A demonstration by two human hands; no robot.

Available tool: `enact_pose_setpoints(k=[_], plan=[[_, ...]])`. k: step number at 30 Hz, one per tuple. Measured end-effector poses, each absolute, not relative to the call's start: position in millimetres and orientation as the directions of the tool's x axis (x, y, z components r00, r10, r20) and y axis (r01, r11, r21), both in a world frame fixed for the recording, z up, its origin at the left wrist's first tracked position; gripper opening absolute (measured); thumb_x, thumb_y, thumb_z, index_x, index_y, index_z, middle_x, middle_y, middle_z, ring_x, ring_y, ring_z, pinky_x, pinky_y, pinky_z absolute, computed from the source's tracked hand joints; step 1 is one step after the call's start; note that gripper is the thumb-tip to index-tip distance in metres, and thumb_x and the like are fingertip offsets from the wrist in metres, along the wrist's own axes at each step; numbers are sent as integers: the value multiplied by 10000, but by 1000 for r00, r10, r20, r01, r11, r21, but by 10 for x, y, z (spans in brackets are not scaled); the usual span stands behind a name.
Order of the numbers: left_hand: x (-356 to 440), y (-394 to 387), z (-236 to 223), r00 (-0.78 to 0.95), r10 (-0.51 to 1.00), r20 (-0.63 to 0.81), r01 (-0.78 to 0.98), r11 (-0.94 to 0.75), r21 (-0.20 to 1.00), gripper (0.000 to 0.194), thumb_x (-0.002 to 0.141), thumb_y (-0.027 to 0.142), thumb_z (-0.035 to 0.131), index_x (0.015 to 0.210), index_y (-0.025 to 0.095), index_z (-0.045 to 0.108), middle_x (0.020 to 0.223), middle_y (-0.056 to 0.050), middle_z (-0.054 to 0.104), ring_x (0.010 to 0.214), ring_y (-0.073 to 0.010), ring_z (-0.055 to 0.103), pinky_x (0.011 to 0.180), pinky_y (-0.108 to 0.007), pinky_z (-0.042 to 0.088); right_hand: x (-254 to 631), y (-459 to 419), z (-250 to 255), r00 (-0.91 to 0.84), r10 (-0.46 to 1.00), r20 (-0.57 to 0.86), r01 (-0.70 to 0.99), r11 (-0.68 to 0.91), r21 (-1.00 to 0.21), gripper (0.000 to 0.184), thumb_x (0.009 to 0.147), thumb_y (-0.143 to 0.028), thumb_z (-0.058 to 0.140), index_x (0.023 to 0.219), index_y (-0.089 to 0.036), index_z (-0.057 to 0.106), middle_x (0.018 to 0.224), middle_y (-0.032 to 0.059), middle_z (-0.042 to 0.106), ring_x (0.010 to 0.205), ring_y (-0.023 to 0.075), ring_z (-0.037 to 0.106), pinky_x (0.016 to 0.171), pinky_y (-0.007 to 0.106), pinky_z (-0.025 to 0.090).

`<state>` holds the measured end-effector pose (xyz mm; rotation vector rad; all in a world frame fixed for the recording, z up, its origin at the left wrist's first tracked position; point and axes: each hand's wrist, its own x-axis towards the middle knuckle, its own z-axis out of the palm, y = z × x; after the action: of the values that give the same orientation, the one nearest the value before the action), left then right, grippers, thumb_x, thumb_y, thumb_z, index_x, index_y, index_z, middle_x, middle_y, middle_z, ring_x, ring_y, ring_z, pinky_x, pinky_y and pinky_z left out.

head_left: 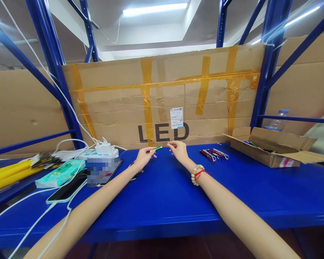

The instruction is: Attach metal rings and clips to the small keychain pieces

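Note:
My left hand [144, 158] is closed in a pinch on a slim green pen-like piece [158, 148], its tip pointing right. A small gap to the right of that tip is my right hand [179, 151], thumb and fingers pressed together; whatever they hold is too small to make out. A beaded bracelet with a red cord [197, 175] circles the right wrist. Several red and silver pens with metal loops [214, 155] lie right of the right hand. Small dark pieces [134, 177] lie partly hidden behind my left wrist.
An open cardboard box [270, 156] with pens inside stands at the right. On the left lie a phone [67, 189], a tissue pack [59, 173], a tablet [112, 172], a power strip [97, 154] and loose white cables. A large cardboard panel [118, 111] closes the back of the blue shelf [172, 212].

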<state>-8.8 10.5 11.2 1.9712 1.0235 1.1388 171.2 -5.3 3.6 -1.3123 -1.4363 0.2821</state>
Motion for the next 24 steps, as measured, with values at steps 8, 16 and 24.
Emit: enact_pose_setpoints(k=[8,16,24], plan=[[-275,24,111,230,809,541,100,-572,814,254,651,328,668,801,123,669,820,-65,651,693,-146,591,685,-248,459,1401,-268,152,37,647,762,715,515,-473,183,799,-315,559,851,-179,669,834,18,636,631,82,577,612,177,451],[-282,-138,98,339,718,608,300,-695,653,168,743,205,565,873,168,665,779,-21,667,711,-152,592,661,-241,432,1281,-366,144,-115,496,861,664,683,-304,198,833,-309,522,872,-180,668,840,23,627,605,70,564,592,173,447],[-290,-122,59,348,673,653,266,-739,619,160,770,180,524,859,152,654,765,-30,613,632,-126,567,631,-232,429,1226,-431,165,-120,542,832,673,661,-333,189,827,-294,528,843,-179,678,861,26,627,565,58,545,549,167,435]])
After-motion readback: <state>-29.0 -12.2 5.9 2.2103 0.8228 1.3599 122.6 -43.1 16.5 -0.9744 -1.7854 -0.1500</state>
